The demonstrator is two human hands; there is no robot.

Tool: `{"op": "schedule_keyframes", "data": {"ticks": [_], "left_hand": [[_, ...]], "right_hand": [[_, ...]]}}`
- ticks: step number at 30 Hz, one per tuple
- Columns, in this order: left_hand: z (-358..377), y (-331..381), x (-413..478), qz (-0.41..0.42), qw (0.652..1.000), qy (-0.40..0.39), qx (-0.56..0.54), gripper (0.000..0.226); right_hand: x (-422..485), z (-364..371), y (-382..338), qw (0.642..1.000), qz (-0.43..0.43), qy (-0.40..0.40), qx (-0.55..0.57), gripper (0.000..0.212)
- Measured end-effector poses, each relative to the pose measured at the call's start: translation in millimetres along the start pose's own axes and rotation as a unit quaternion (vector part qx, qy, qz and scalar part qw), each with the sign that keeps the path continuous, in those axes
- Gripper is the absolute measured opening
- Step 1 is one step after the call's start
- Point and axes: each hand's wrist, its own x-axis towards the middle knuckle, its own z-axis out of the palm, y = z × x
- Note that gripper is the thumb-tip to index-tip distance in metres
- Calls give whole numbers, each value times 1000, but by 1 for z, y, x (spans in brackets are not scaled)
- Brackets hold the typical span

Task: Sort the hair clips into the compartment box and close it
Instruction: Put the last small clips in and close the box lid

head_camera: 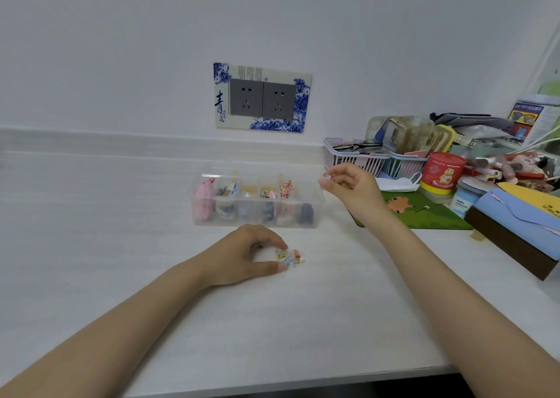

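A clear plastic compartment box (254,220) sits midway along the back edge of a white countertop (303,322), its sections holding colourful clips. Just in front of it, the left hand (242,255) rests on the surface, its curled thumb and forefinger pinching a small clear-wrapped bundle of colourful hair clips (291,257). The right hand (351,188) hovers at the box's right end, fingertips pinched on a small clear item (325,180), too blurred to identify.

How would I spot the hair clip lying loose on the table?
Find the clear plastic compartment box under the wall sockets. Just in front of it, on the white tabletop, a small clear clip with orange and blue bits lies at the tips of the left hand. The other clips sit inside compartments.
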Motion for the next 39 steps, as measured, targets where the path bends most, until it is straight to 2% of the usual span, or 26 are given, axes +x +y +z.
{"op": "schedule_keyframes", "data": {"ticks": [6,9,11,14,17,19,23,29,35,39], "left_hand": [[1,-1,-1,1,1000,14,-16,30],[1,-3,0,2,1000,14,-14,28],[1,-5,0,3,1000,13,-16,29],[0,-4,1,5,1000,8,-18,29],[-2,-1,1,1,1000,5,-20,28],[-1,0,-1,-7,1000,11,-21,30],[3,2,-2,-6,999,32,-37,34],[11,7,1,11,998,52,-25,24],[9,0,3,-12,998,64,17,33],[6,-3,2,-6,998,54,14,33]], "right_hand": [[26,19,11,998,50,-16,-25,17],[21,16,10,998,-11,36,-58,13],[6,12,3,998,-44,24,-48,8],[-26,5,-1,993,-17,-118,-23,3],[-43,6,8,954,14,-270,-125,12],[-45,11,12,939,26,-315,-136,19],[-46,14,11,932,9,-328,-156,19],[-47,10,10,926,20,-337,-168,21],[-49,8,9,912,13,-364,-188,25],[-48,11,12,920,2,-347,-180,23]]}}
